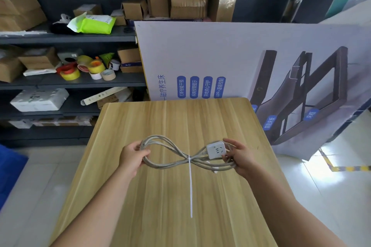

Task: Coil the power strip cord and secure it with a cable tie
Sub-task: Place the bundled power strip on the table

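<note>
with left hand [132,156] and right hand [240,158] gripping the grey coiled cord [170,163], keep loops taut, cinch the white plastic cable tie [190,186].

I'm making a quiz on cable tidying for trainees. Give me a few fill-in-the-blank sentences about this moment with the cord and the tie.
1. The white cable tie cinches the coiled cord at its ____, pinching it into a figure-eight.
2. The white socket block sits at the end held by the ____ hand.
3. The left hand grips the cord's other ____.
4. The tie's long loose tail points ____ the person across the wooden table.

Missing words: middle; right; loop; toward
</note>
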Demonstrator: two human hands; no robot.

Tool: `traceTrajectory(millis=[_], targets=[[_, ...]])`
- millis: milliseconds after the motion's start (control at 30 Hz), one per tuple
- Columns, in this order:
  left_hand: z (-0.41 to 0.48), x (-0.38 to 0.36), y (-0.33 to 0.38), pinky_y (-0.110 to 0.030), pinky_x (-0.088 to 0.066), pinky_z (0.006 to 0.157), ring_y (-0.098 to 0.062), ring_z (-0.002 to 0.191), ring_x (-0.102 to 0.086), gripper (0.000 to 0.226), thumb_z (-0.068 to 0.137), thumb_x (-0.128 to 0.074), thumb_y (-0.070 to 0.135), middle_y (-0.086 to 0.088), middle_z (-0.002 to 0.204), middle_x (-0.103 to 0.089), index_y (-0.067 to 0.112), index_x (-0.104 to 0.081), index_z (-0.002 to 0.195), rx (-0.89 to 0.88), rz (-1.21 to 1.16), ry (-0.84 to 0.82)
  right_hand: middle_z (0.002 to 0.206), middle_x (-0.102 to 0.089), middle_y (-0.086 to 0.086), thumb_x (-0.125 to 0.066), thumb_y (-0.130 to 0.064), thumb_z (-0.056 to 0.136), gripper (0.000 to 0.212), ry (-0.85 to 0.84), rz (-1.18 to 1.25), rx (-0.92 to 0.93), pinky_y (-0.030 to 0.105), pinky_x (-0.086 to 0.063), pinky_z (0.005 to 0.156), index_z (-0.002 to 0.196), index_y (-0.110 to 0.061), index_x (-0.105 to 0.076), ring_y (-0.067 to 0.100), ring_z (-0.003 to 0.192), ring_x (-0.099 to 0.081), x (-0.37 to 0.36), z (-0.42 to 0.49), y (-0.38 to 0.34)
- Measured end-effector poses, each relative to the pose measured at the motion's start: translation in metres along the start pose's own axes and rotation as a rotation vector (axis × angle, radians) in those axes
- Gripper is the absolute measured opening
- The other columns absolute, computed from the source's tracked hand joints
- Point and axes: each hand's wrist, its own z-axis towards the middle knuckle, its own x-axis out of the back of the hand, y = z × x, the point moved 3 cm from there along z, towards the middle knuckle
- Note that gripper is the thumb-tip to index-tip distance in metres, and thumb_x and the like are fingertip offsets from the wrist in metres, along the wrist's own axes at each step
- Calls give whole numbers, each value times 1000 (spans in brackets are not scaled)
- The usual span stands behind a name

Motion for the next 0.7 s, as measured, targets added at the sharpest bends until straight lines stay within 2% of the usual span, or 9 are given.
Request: traceTrajectory(millis=[100, 167, 233, 333, 400, 467, 567, 700], targets=[[18, 1, -32, -48, -61, 75, -27, 76, -70, 29, 75, -74, 4, -2, 83, -73, 21, -71, 99, 2, 229, 43, 97, -73, 8, -52, 20, 79, 45, 92, -241, 39, 26, -48, 50, 112, -7, -67, 18, 57, -59, 5, 21, 31], [28, 2, -53, -48, -61, 72, -25, 73, -71, 27, 71, -75, 9, 1, 79, -74, 25, -71, 92, 10, 349, 61, 93, -75, 4, -54, 13, 81, 39, 115, -389, 70, 27, -46, 52, 109, -10, -68, 17, 56, -58, 8, 28, 48], [37, 2, -75, -48, -61, 71, -24, 71, -71, 29, 69, -75, 11, 4, 78, -73, 22, -72, 97, 41, 419, 75, 96, -74, 3, -54, 10, 83, 36, 137, -512, 81, 28, -49, 53, 108, -12, -68, 15, 55, -60, 10, 36, 64], [44, -3, -102, -44, -60, 72, -23, 76, -69, 37, 75, -73, 10, 13, 81, -66, 22, -69, 110, 46, 485, 68, 104, -73, -1, -54, 4, 84, 37, 165, -698, 106, 34, -58, 69, 110, -18, -69, 14, 81, -69, 14, 51, 89], [48, -7, -118, -39, -58, 75, -20, 82, -68, 45, 78, -71, 10, 8, 92, -69, 23, -66, 121, 32, 521, 59, 107, -72, -5, -53, -2, 84, 39, 171, -825, 106, 30, -54, 72, 113, -23, -68, 15, 92, -67, 16, 58, 105], [52, -10, -134, -32, -54, 76, -19, 86, -66, 47, 81, -70, 11, 0, 107, -72, 21, -64, 126, 16, 563, 56, 106, -69, -3, -52, -1, 85, 39, 166, -878, 88, 26, -46, 73, 115, -20, -68, 16, 91, -64, 17, 63, 121], [57, -12, -152, -26, -45, 75, -22, 94, -66, 47, 83, -70, 12, -4, 113, -72, 18, -63, 128, 30, 614, 46, 107, -68, 0, -49, 1, 87, 39, 164, -895, 47, 24, -43, 73, 117, -17, -67, 19, 93, -63, 19, 70, 142], [66, -12, -169, -31, -49, 87, -25, 108, -66, 53, 83, -71, 15, -6, 123, -70, 15, -59, 135, 76, 668, 16, 111, -69, 7, -47, 3, 89, 38, 175, -928, 60, 24, -41, 69, 116, -15, -67, 22, 93, -63, 22, 75, 162]])
